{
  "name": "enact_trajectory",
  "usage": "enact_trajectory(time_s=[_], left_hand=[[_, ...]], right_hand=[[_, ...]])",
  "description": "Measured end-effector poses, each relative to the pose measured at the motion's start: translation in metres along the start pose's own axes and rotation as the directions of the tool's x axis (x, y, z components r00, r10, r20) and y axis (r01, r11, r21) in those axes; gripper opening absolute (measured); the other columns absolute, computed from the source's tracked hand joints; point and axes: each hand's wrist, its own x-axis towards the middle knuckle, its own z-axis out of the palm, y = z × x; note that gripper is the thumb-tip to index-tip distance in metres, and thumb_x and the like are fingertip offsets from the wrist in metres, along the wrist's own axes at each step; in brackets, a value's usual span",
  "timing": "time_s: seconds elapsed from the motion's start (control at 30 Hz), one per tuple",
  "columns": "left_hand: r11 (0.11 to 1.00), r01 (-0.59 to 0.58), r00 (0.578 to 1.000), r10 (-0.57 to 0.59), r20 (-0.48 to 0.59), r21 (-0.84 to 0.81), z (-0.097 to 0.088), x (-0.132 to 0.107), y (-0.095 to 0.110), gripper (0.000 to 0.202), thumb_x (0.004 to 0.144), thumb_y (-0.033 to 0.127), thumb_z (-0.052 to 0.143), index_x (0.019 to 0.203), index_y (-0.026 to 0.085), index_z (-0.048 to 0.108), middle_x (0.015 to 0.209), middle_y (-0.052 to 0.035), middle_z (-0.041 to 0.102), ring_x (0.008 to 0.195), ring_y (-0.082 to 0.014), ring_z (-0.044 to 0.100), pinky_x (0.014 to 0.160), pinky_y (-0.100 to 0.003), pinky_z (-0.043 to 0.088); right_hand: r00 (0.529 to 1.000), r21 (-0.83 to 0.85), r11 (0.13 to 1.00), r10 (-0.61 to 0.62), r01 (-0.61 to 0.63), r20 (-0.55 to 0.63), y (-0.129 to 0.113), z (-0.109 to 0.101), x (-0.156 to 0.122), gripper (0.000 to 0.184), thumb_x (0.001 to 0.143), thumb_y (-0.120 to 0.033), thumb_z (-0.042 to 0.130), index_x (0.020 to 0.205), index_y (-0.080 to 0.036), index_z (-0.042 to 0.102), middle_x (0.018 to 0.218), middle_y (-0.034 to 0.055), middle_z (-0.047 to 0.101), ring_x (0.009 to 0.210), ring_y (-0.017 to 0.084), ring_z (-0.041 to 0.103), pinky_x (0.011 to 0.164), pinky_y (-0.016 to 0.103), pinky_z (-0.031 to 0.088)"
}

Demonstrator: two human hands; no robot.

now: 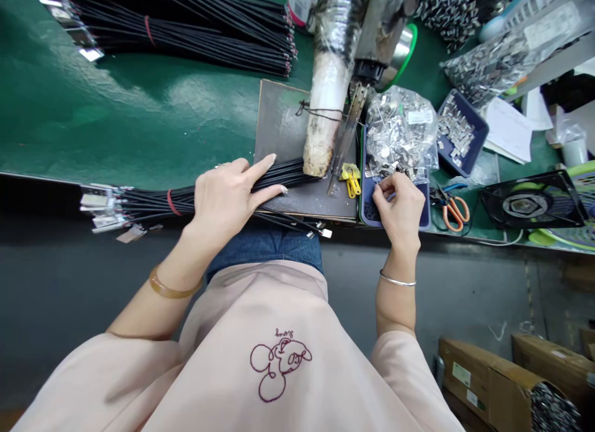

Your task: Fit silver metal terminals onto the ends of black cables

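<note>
My left hand (pixel 220 195) lies over a bundle of black cables (pixel 153 199), its rear fingers curled on them and its thumb and index finger spread apart. Metal connectors show at the bundle's left end. A red band circles the cables. To the right, the cables reach below a wrapped white nozzle (pixel 323 125), and a few loose ends hang near the table edge. My right hand (pixel 400 206) is closed in a pinch above a blue tray (pixel 421 216); what sits between its fingertips is too small to name. In that tray rests a plastic bag of metal connector shells (pixel 395 137).
More banded black cables (pixel 199 35) lie at the back left. A yellow clipper (pixel 352 181) sits beside the tray. Further right are orange-handled scissors (pixel 455 212), a small bin of metal parts (pixel 465 131), and a black fan (pixel 532 202). Cardboard boxes (pixel 488 376) stand on the floor.
</note>
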Motion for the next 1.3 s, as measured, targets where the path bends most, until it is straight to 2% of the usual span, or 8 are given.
enact_trajectory(time_s=[0.2, 0.27, 0.5, 0.63, 0.73, 0.93, 1.13, 1.3], left_hand=[[0.984, -0.179, 0.965, 0.178, 0.193, -0.011, -0.034, 0.027, -0.002, 0.048, 0.091, 0.064, 0.059, 0.121, 0.030, 0.076, 0.087, -0.0067, 0.078, 0.084, -0.0302, 0.072, 0.076, -0.038, 0.049], [0.971, -0.215, 0.956, 0.231, 0.179, -0.108, -0.040, 0.042, -0.004, 0.044, 0.085, 0.068, 0.065, 0.109, 0.034, 0.080, 0.078, -0.0029, 0.075, 0.083, -0.0294, 0.072, 0.081, -0.039, 0.049], [0.924, -0.323, 0.909, 0.363, 0.204, -0.204, -0.018, 0.084, -0.022, 0.047, 0.083, 0.070, 0.065, 0.103, 0.030, 0.081, 0.088, -0.0034, 0.077, 0.089, -0.0257, 0.071, 0.082, -0.036, 0.048], [0.924, -0.333, 0.939, 0.344, 0.026, -0.191, -0.014, 0.067, -0.022, 0.045, 0.085, 0.062, 0.068, 0.107, 0.025, 0.079, 0.104, -0.0076, 0.073, 0.100, -0.0265, 0.065, 0.087, -0.041, 0.048], [0.910, -0.366, 0.930, 0.348, -0.121, -0.194, -0.013, 0.046, -0.010, 0.030, 0.092, 0.051, 0.063, 0.100, 0.025, 0.078, 0.105, -0.0069, 0.072, 0.100, -0.0255, 0.062, 0.092, -0.046, 0.048], [0.819, -0.569, 0.814, 0.549, -0.191, -0.074, 0.016, 0.025, 0.015, 0.025, 0.099, 0.028, 0.053, 0.093, 0.020, 0.075, 0.086, -0.0080, 0.069, 0.083, -0.0232, 0.060, 0.078, -0.044, 0.046], [0.802, -0.581, 0.802, 0.535, -0.265, -0.138, 0.025, 0.015, 0.017, 0.026, 0.099, 0.019, 0.050, 0.087, 0.020, 0.073, 0.087, -0.0087, 0.070, 0.084, -0.0218, 0.059, 0.075, -0.040, 0.045], [0.734, -0.647, 0.746, 0.553, -0.370, -0.209, 0.022, 0.006, 0.023, 0.020, 0.097, 0.017, 0.053, 0.091, 0.019, 0.073, 0.081, -0.0075, 0.070, 0.078, -0.0188, 0.061, 0.073, -0.034, 0.050]], right_hand=[[1.000, 0.020, 1.000, -0.013, 0.013, -0.007, 0.003, 0.001, -0.001, 0.019, 0.082, -0.015, 0.059, 0.072, -0.024, 0.046, 0.072, -0.0028, 0.055, 0.064, 0.015, 0.053, 0.067, 0.030, 0.041], [1.000, 0.028, 1.000, -0.010, 0.010, -0.010, 0.003, 0.001, -0.002, 0.019, 0.081, -0.015, 0.059, 0.072, -0.024, 0.046, 0.071, -0.0030, 0.055, 0.064, 0.015, 0.053, 0.067, 0.030, 0.041], [1.000, 0.048, 0.999, 0.004, -0.003, -0.013, 0.002, -0.001, -0.002, 0.019, 0.081, -0.014, 0.058, 0.071, -0.024, 0.045, 0.070, -0.0032, 0.054, 0.063, 0.015, 0.053, 0.066, 0.030, 0.042], [1.000, 0.072, 0.997, 0.001, 0.000, -0.015, 0.002, -0.001, -0.002, 0.019, 0.080, -0.013, 0.058, 0.070, -0.024, 0.045, 0.070, -0.0037, 0.053, 0.063, 0.014, 0.053, 0.067, 0.030, 0.042], [1.000, 0.068, 0.998, 0.012, -0.011, -0.011, 0.002, -0.001, -0.001, 0.018, 0.080, -0.014, 0.058, 0.071, -0.024, 0.046, 0.071, -0.0036, 0.054, 0.063, 0.014, 0.053, 0.067, 0.030, 0.042], [0.999, 0.051, 0.998, 0.034, -0.033, -0.005, 0.000, -0.001, -0.002, 0.018, 0.080, -0.014, 0.057, 0.071, -0.025, 0.046, 0.072, -0.0029, 0.055, 0.063, 0.015, 0.052, 0.066, 0.031, 0.042], [0.998, 0.075, 0.997, 0.031, -0.027, -0.052, 0.000, 0.000, -0.002, 0.018, 0.081, -0.014, 0.059, 0.071, -0.024, 0.047, 0.073, -0.0028, 0.056, 0.063, 0.014, 0.052, 0.067, 0.032, 0.044], [0.983, 0.376, 0.924, 0.127, -0.070, -0.129, -0.025, -0.010, -0.015, 0.020, 0.084, -0.020, 0.065, 0.071, -0.023, 0.049, 0.079, -0.0014, 0.063, 0.060, 0.011, 0.050, 0.055, 0.028, 0.041]])
